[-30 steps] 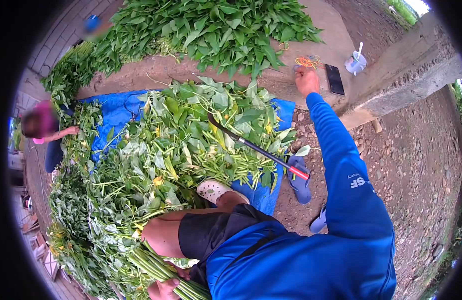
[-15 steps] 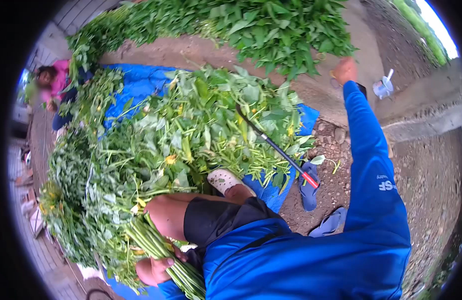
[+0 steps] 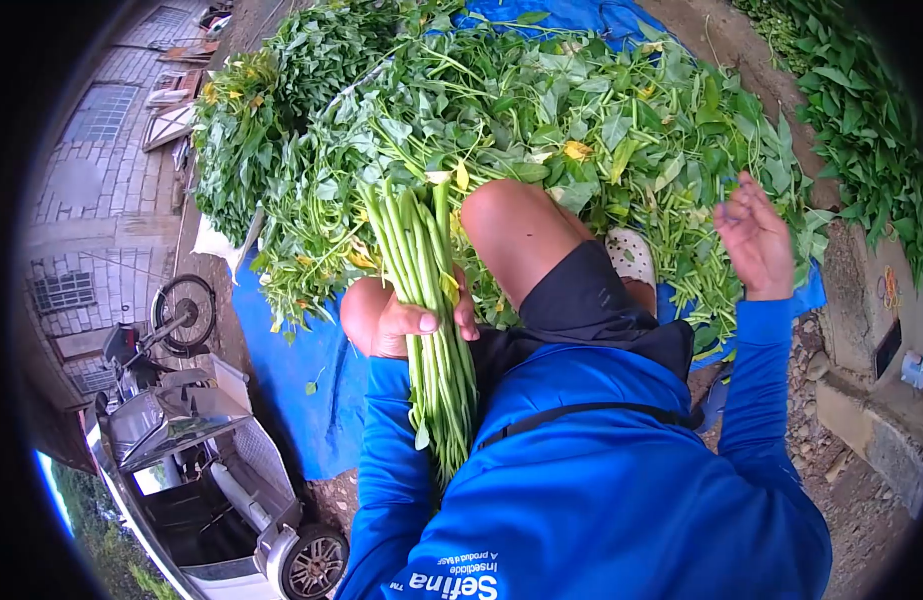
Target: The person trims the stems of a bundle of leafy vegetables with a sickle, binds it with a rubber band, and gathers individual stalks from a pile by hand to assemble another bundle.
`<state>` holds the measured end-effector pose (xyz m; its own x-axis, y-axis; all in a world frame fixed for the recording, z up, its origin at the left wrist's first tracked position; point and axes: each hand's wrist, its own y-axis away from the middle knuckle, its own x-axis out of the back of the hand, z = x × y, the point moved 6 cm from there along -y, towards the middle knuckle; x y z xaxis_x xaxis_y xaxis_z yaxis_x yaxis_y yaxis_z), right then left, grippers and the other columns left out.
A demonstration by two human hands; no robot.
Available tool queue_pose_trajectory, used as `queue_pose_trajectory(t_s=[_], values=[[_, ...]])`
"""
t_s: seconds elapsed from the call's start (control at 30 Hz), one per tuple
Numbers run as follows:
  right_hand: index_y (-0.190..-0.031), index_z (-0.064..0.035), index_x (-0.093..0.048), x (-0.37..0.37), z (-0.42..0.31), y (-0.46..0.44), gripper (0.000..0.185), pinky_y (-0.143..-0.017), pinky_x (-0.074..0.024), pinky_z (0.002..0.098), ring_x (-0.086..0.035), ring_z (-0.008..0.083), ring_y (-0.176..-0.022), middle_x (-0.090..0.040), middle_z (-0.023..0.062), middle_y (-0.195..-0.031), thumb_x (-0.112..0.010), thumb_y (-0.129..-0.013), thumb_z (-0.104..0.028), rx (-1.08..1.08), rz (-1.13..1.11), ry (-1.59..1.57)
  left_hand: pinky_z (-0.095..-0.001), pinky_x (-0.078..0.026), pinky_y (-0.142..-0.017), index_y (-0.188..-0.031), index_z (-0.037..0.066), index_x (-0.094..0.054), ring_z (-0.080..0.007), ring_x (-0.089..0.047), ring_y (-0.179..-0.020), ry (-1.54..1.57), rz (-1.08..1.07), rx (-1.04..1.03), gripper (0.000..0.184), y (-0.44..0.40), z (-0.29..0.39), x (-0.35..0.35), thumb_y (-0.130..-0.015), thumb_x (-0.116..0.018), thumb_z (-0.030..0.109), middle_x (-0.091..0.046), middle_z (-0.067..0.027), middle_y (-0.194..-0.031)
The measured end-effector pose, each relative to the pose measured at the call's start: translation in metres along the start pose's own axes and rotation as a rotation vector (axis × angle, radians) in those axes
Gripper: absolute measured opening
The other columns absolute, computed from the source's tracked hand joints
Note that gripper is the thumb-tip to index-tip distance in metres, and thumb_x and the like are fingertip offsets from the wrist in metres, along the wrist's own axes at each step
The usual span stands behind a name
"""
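Note:
My left hand is wrapped round a thick bundle of green stems, held upright beside my bare knee. The cut ends point away from me and the lower part lies against my blue sleeve. My right hand is raised at the right with the palm showing, its fingers curled and the thumb near the fingertips. Something thin and bluish shows at those fingertips, too blurred to make out. Beyond both hands spreads a heap of leafy cuttings.
A blue tarp lies under the heap. At the right are a concrete ledge, a phone, a white cup, orange bands and more leafy bundles. A motorcycle with sidecar stands at the lower left.
The view has swung left and down. My right hand has left the ledge near the bands and phone and come back over the heap. My left hand still holds the stems, now more upright.

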<state>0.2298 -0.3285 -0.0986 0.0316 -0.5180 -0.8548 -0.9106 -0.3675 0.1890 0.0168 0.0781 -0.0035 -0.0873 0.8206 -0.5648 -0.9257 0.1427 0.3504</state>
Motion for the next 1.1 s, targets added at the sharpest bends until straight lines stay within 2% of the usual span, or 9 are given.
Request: queue_pose_trajectory(t_s=[0.13, 0.2, 0.3, 0.33, 0.4, 0.5, 0.7, 0.83, 1.1], values=[[-0.13, -0.0038, -0.065, -0.108, 0.099, 0.016, 0.023, -0.085, -0.0548, 0.0338, -0.057, 0.0095, -0.074, -0.064, 0.0005, -0.099, -0.052, -0.113, -0.015, -0.336, -0.173, 0.079, -0.0477, -0.065, -0.08, -0.128, -0.005, -0.059, -0.0358, -0.072, -0.081, 0.142, 0.029, -0.073, 0.07, 0.004, -0.015, 0.009, -0.066, -0.081, 0.017, -0.068, -0.0204, -0.093], [-0.125, -0.0044, -0.068, -0.155, 0.139, 0.034, 0.021, -0.079, -0.053, 0.0268, -0.055, 0.0049, -0.075, -0.069, 0.0004, -0.108, -0.066, -0.107, -0.013, -0.485, -0.363, 0.364, -0.0477, -0.065, -0.081, -0.13, -0.005, -0.059, -0.0365, -0.073, -0.083, 0.143, 0.014, -0.093, 0.072, 0.002, -0.014, 0.009, -0.066, -0.082, 0.019, -0.069, -0.0208, -0.095], [-0.13, 0.0053, -0.066, -0.202, 0.212, 0.033, 0.029, -0.094, -0.0563, 0.032, -0.069, 0.015, -0.105, -0.073, 0.0098, -0.119, -0.071, -0.104, -0.007, -0.355, -0.639, 0.719, -0.0478, -0.066, -0.083, -0.133, -0.006, -0.058, -0.0379, -0.075, -0.087, 0.084, 0.004, -0.038, 0.075, 0.003, -0.014, 0.019, -0.067, -0.082, 0.021, -0.071, -0.0226, -0.1], [-0.131, 0.0108, -0.064, -0.218, 0.218, 0.03, 0.032, -0.083, -0.0599, 0.0335, -0.072, 0.0176, -0.092, -0.075, 0.016, -0.112, -0.069, -0.106, -0.009, -0.462, -0.56, 0.484, -0.0476, -0.066, -0.084, -0.135, -0.007, -0.058, -0.039, -0.076, -0.09, 0.052, -0.01, -0.012, 0.078, 0.003, -0.015, 0.026, -0.067, -0.083, 0.022, -0.072, -0.0244, -0.104], [-0.125, 0.0143, -0.065, -0.226, 0.231, 0.02, 0.03, -0.066, -0.0606, 0.0342, -0.072, 0.0189, -0.073, -0.076, 0.0173, -0.096, -0.068, -0.107, -0.01, -0.481, -0.594, 0.491, -0.0482, -0.066, -0.086, -0.135, -0.007, -0.058, -0.0397, -0.077, -0.091, 0.056, -0.03, -0.008, 0.078, 0.001, -0.013, 0.02, -0.067, -0.083, 0.023, -0.073, -0.0256, -0.107], [-0.115, 0.0148, -0.068, -0.226, 0.234, 0.009, 0.026, -0.054, -0.0573, 0.0341, -0.069, 0.0191, -0.06, -0.074, 0.0154, -0.083, -0.066, -0.108, -0.01, -0.419, -0.624, 0.537, -0.0512, -0.066, -0.09, -0.138, -0.004, -0.057, -0.0388, -0.076, -0.099, -0.053, -0.04, 0.112, 0.079, 0.001, -0.008, 0.034, -0.07, -0.084, 0.027, -0.072, -0.0236, -0.111], [-0.104, 0.0138, -0.072, -0.22, 0.227, 0.003, 0.021, -0.053, -0.0547, 0.0328, -0.065, 0.0166, -0.058, -0.07, 0.012, -0.074, -0.065, -0.107, -0.006, -0.25, -0.501, 0.837, -0.0523, -0.06, -0.103, -0.142, -0.004, -0.057, -0.0386, -0.073, -0.113, -0.021, -0.06, 0.149, 0.08, 0.001, -0.012, 0.039, -0.075, -0.084, 0.03, -0.07, -0.0227, -0.126], [-0.096, 0.0129, -0.071, -0.219, 0.239, -0.001, 0.019, -0.052, -0.0541, 0.0346, -0.063, 0.0178, -0.056, -0.066, 0.0116, -0.069, -0.065, -0.105, -0.003, -0.356, -0.612, 0.746, -0.0543, -0.053, -0.114, -0.145, -0.004, -0.055, -0.0385, -0.067, -0.125, -0.002, -0.138, 0.242, 0.082, -0.003, -0.017, 0.046, -0.077, -0.083, 0.033, -0.067, -0.0205, -0.134], [-0.099, 0.0114, -0.067, -0.216, 0.225, 0.003, 0.017, -0.054, -0.054, 0.0317, -0.063, 0.014, -0.061, -0.067, 0.0089, -0.073, -0.071, -0.101, -0.005, -0.364, -0.484, 0.776, -0.0577, -0.04, -0.124, -0.155, -0.003, -0.046, -0.0396, -0.057, -0.139, 0.033, -0.178, 0.293, 0.094, -0.005, -0.024, 0.054, -0.078, -0.082, 0.036, -0.059, -0.0218, -0.148]])
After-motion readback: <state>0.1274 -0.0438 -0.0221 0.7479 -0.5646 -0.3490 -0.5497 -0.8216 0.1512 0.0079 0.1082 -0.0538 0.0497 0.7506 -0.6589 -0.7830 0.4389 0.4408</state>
